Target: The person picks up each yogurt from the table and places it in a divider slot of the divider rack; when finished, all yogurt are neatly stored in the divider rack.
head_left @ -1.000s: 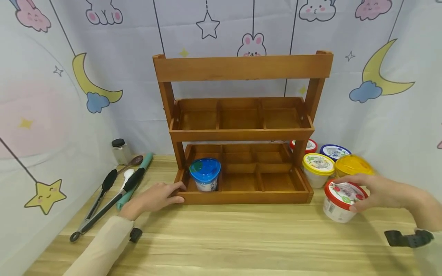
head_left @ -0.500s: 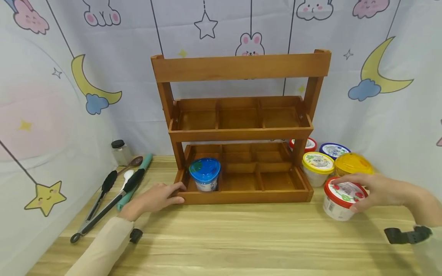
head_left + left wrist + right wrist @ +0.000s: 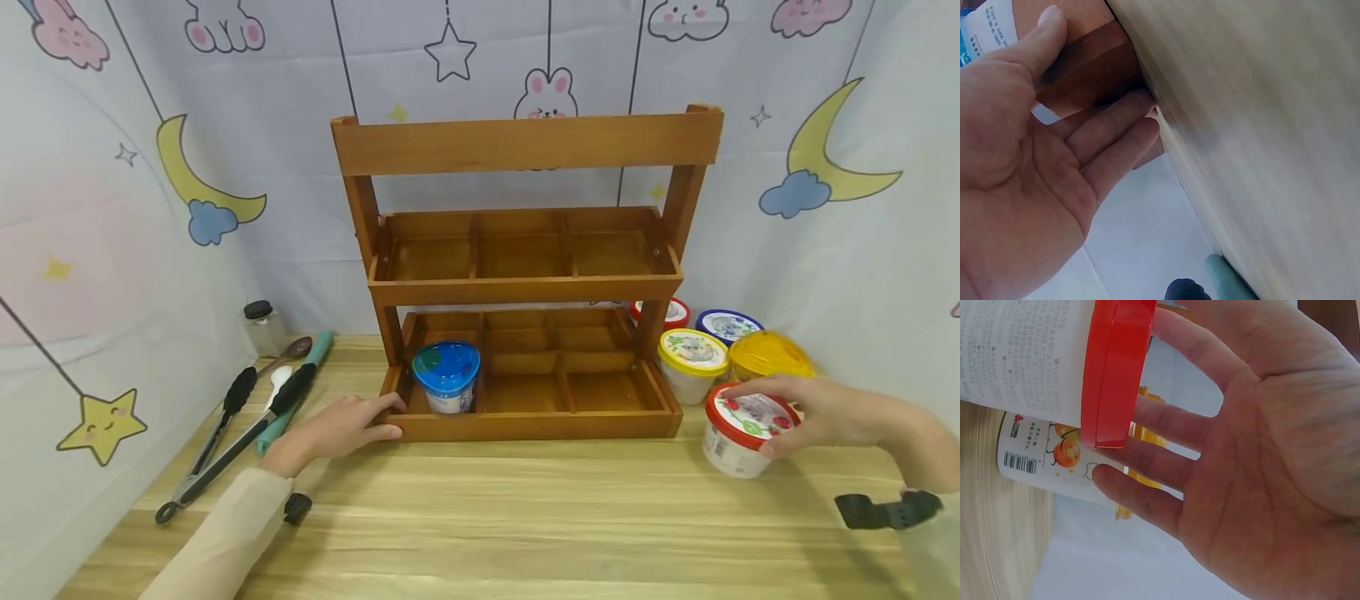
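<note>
On the right, my right hand (image 3: 840,417) holds a white tub (image 3: 731,454) by its red lid, thumb in front and fingers over the far side. The right wrist view shows the red lid (image 3: 1113,375) close up, tub wall at left. My left hand (image 3: 337,429) grips the front left corner of a two-tier wooden rack (image 3: 528,427). In the left wrist view its thumb (image 3: 1047,40) lies on the rack's front and its fingers go round the corner. A blue-lidded tub (image 3: 447,375) stands in the rack's lower left compartment.
Behind the held tub stand a yellow-lidded tub (image 3: 692,358), an orange-lidded one (image 3: 772,354), a blue-rimmed one (image 3: 729,325) and another red-lidded one (image 3: 667,312). At left lie tongs (image 3: 247,442), spoons and a green roll (image 3: 318,350) beside a jar (image 3: 262,329).
The whole view shifts slightly with the head. Both hands keep their places, the left on the rack and the right on the red-lidded tub.
</note>
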Demonstrator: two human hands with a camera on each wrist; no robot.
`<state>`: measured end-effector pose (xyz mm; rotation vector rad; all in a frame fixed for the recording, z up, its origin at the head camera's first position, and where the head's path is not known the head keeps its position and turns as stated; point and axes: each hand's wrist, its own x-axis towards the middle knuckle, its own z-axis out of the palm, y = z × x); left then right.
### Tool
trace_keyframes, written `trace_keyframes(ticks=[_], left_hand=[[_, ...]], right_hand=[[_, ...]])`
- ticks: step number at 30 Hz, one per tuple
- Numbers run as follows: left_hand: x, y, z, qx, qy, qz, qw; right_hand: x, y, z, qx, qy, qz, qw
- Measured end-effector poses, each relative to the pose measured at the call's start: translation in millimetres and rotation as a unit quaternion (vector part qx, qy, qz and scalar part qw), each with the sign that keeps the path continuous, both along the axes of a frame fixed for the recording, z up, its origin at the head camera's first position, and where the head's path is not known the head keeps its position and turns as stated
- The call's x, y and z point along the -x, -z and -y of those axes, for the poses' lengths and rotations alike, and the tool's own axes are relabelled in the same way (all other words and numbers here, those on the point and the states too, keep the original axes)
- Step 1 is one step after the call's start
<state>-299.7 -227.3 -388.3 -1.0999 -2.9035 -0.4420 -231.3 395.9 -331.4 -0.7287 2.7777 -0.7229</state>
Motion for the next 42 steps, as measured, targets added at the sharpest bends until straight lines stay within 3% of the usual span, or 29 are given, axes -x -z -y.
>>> trace_keyframes(ticks=[6, 28, 38, 42], left_hand=[[2.5, -1.1, -1, 0.000, 0.001, 0.006, 1.0000], [12.0, -1.6, -5, -0.015, 0.018, -0.004, 0.9997], [0.1, 2.3, 1, -0.014, 0.011, 0.009, 0.9998], [0.3, 3.0, 1, -0.018, 0.014, 0.003, 0.9997]], right_hand=[[-2.0, 0.2, 0, -0.002, 0.007, 0.004, 1.000], [-14.7, -24.9, 13, -0.035, 0.017, -0.066, 0.997], [-17.3, -27.9, 43, -0.020, -0.019, -0.077, 0.997], [-14.5, -31.9, 53, -0.010, -0.029, -0.095, 0.995]])
